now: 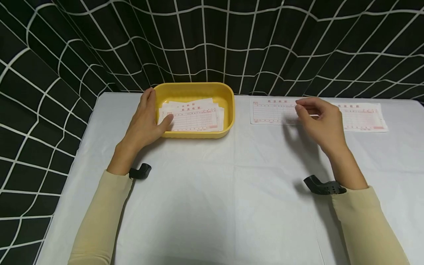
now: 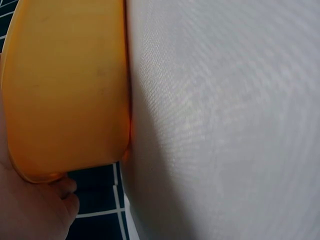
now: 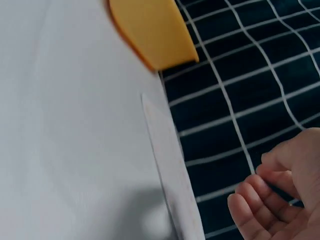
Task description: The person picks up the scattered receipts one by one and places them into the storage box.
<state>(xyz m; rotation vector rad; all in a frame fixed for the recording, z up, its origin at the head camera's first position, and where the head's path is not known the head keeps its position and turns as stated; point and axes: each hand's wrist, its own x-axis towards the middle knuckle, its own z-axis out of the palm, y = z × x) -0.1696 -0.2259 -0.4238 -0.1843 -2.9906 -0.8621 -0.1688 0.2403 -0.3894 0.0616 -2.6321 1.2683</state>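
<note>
My left hand (image 1: 142, 119) grips the left end of a yellow plastic basket (image 1: 230, 110), its thumb reaching over the rim and the fingers along the outer wall. Inside the basket lie several overlapping white receipt slips (image 1: 195, 119) printed in red. In the left wrist view the basket's side wall (image 2: 70, 90) fills much of the left. Over the table to the right hovers my right hand (image 1: 322, 123), fingers loosely bent, holding nothing visible. Below it a receipt slip (image 1: 268, 112) lies flat, partly covered by the hand. Another slip (image 1: 364, 117) lies to its right.
A white cloth (image 1: 212, 191) covers the table. Behind and to the left hangs a dark curtain (image 1: 215, 40) with a white grid, close to the table's back edge. Each wrist wears a black camera mount (image 1: 322, 187).
</note>
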